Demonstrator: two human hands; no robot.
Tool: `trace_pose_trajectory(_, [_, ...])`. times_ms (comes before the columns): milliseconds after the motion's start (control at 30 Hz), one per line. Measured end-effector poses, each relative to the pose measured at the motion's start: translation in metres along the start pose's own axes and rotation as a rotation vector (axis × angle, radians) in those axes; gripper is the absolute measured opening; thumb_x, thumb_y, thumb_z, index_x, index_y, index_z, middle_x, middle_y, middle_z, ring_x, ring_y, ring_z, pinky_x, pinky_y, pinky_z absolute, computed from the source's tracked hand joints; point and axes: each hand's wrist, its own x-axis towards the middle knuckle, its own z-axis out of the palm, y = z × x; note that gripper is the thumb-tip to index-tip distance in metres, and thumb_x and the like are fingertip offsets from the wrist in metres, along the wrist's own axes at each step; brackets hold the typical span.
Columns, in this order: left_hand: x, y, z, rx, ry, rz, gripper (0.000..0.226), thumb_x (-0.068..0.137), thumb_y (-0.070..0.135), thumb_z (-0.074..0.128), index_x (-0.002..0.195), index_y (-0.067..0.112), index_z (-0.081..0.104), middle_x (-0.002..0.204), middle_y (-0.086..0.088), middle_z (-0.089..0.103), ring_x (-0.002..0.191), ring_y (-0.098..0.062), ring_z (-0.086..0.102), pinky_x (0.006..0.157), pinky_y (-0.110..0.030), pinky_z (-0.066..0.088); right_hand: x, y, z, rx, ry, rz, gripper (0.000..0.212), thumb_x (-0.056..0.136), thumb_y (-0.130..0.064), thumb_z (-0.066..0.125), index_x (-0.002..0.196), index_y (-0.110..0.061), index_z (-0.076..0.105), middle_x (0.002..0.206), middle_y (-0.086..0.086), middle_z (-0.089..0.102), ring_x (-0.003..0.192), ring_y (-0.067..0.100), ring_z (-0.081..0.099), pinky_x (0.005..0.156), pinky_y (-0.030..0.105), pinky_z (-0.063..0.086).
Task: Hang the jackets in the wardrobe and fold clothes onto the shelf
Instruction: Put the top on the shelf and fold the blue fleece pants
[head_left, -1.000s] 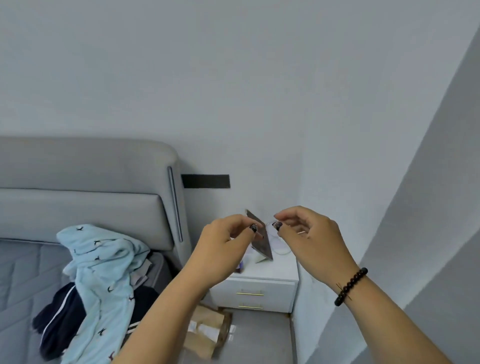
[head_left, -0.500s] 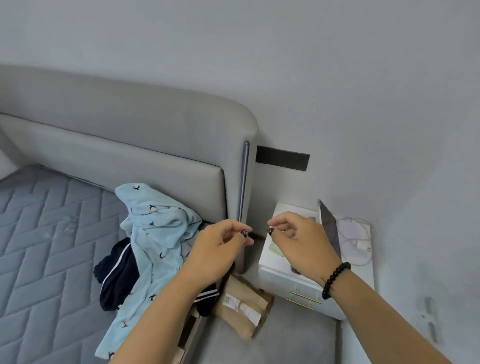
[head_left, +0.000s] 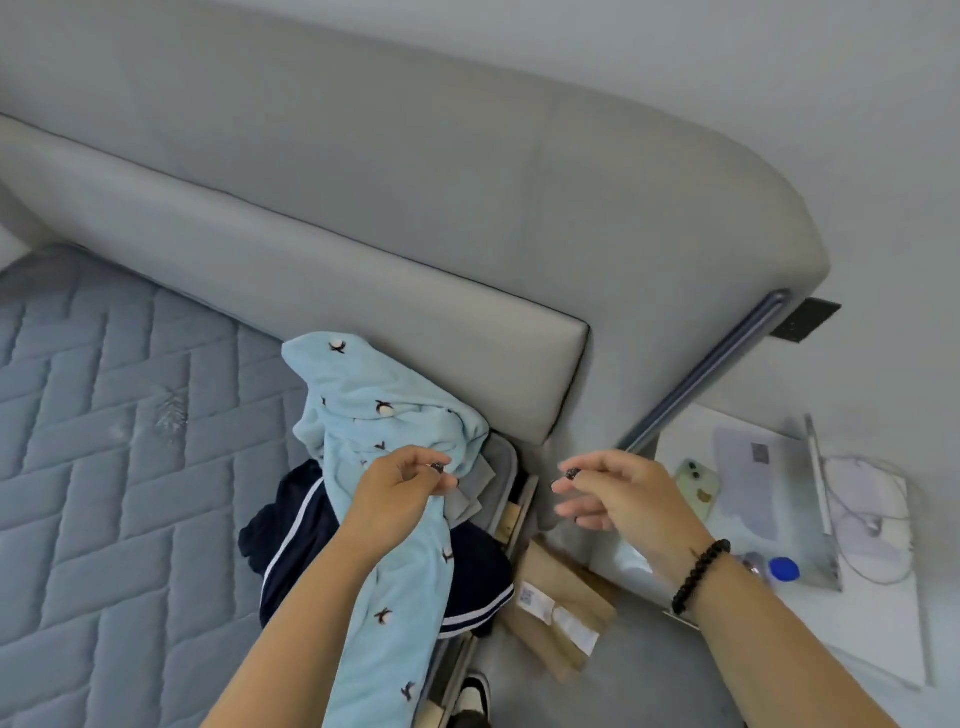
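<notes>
A light blue garment (head_left: 363, 415) printed with small dark birds lies crumpled at the right edge of the bed and trails off toward me. Under it sits a navy garment with white stripes (head_left: 291, 525), and a grey piece of cloth (head_left: 470, 496) shows beside it. My left hand (head_left: 400, 493) is over the blue garment with thumb and fingers pinched together; I cannot tell whether it touches the cloth. My right hand (head_left: 608, 493), wearing a dark bead bracelet, hovers over the gap beside the bed with fingers loosely apart and nothing in them.
The quilted grey-blue mattress (head_left: 104, 415) meets a padded grey headboard (head_left: 415, 234). At right, a white nightstand (head_left: 878, 654) bears a green phone (head_left: 698, 483), a flat grey device (head_left: 769, 499), a blue-capped bottle (head_left: 784, 569) and a cable (head_left: 878, 525). A brown parcel (head_left: 561, 597) and a shoe (head_left: 472, 696) lie on the floor.
My view has swung down and left from the wall onto the bed. Both hands have dropped and spread apart, the left one now over the blue garment.
</notes>
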Motion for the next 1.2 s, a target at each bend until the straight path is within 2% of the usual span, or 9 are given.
trace_pose_trajectory(133, [0.074,-0.033,-0.023,-0.033,-0.03,-0.162,0.021,0.094,0.01,0.053,0.113,0.016,0.059,0.101,-0.003,0.073,0.094,-0.013,0.068,0.08,-0.029,0.051,0.046,-0.006,0.04,0.068,0.061,0.102,0.017,0.095,-0.008,0.052,0.095,-0.014,0.068,0.088,0.004,0.074,0.076,0.018,0.071,0.071,0.028,0.055])
trace_pose_trajectory(267, [0.133,-0.058,-0.03,-0.335,0.001,-0.484,0.008,0.097,0.011,0.053,0.104,0.009,0.056,0.117,-0.017,0.061,0.104,-0.024,0.061,0.088,-0.036,0.049,0.077,-0.003,0.067,0.017,0.043,0.153,0.017,0.094,-0.009,0.052,0.096,-0.016,0.067,0.088,0.001,0.074,0.081,0.017,0.071,0.076,0.029,0.056])
trace_pose_trajectory(433, [0.19,-0.091,-0.032,-0.621,0.035,-0.652,0.066,0.093,0.034,0.063,0.147,0.011,0.032,0.145,-0.019,0.037,0.131,-0.032,0.043,0.101,-0.044,0.043,0.098,0.003,0.075,-0.015,0.06,0.188,0.016,0.094,-0.01,0.053,0.097,-0.017,0.067,0.088,0.001,0.074,0.082,0.017,0.072,0.078,0.03,0.056])
trace_pose_trajectory(533, [0.211,-0.098,-0.031,-0.787,0.131,-0.66,0.047,0.089,0.029,0.068,0.129,0.014,0.049,0.121,-0.01,0.055,0.106,-0.024,0.057,0.087,-0.034,0.048,0.101,0.009,0.073,-0.044,0.078,0.213,0.016,0.094,-0.01,0.053,0.097,-0.017,0.067,0.088,0.0,0.074,0.082,0.017,0.071,0.073,0.026,0.056])
trace_pose_trajectory(600, [0.214,-0.097,-0.03,-0.877,0.186,-0.651,0.028,0.089,0.018,0.066,0.115,0.013,0.056,0.091,-0.005,0.057,0.073,-0.015,0.053,0.069,-0.024,0.048,0.098,0.011,0.07,-0.048,0.081,0.216,0.016,0.094,-0.009,0.052,0.097,-0.017,0.066,0.089,0.001,0.073,0.082,0.017,0.071,0.072,0.024,0.055])
trace_pose_trajectory(700, [0.204,-0.088,-0.029,-0.884,0.197,-0.605,0.006,0.088,0.013,0.06,0.094,0.013,0.06,0.078,0.0,0.052,0.06,-0.009,0.041,0.057,-0.019,0.041,0.091,0.013,0.066,-0.054,0.085,0.215,0.015,0.094,-0.009,0.053,0.097,-0.016,0.065,0.09,0.001,0.073,0.084,0.018,0.07,0.074,0.025,0.054])
trace_pose_trajectory(833, [0.161,-0.066,-0.03,-0.8,0.125,-0.427,0.01,0.086,0.009,0.052,0.094,0.011,0.059,0.08,-0.001,0.051,0.065,-0.01,0.043,0.056,-0.022,0.041,0.078,0.015,0.068,-0.172,0.093,0.149,0.019,0.091,-0.013,0.057,0.106,-0.024,0.061,0.093,-0.008,0.07,0.084,0.009,0.068,0.082,0.029,0.056])
trace_pose_trajectory(967, [0.094,-0.038,-0.031,-0.689,-0.023,-0.2,0.015,0.086,0.007,0.049,0.096,0.01,0.06,0.083,-0.004,0.055,0.074,-0.011,0.051,0.06,-0.025,0.045,0.053,0.012,0.082,-0.348,0.012,-0.031,0.055,0.087,-0.018,0.063,0.135,-0.033,0.04,0.12,-0.013,0.053,0.092,0.0,0.058,0.069,0.008,0.045])
trace_pose_trajectory(1200, [-0.023,0.003,-0.009,-0.578,-0.107,-0.068,0.009,0.087,0.005,0.051,0.094,0.006,0.056,0.088,-0.013,0.064,0.081,-0.02,0.064,0.071,-0.036,0.053,-0.018,0.018,0.085,-0.34,-0.088,-0.312,0.09,0.075,-0.028,0.074,0.147,-0.036,0.021,0.137,-0.016,0.03,0.125,0.003,0.037,0.102,0.021,0.038])
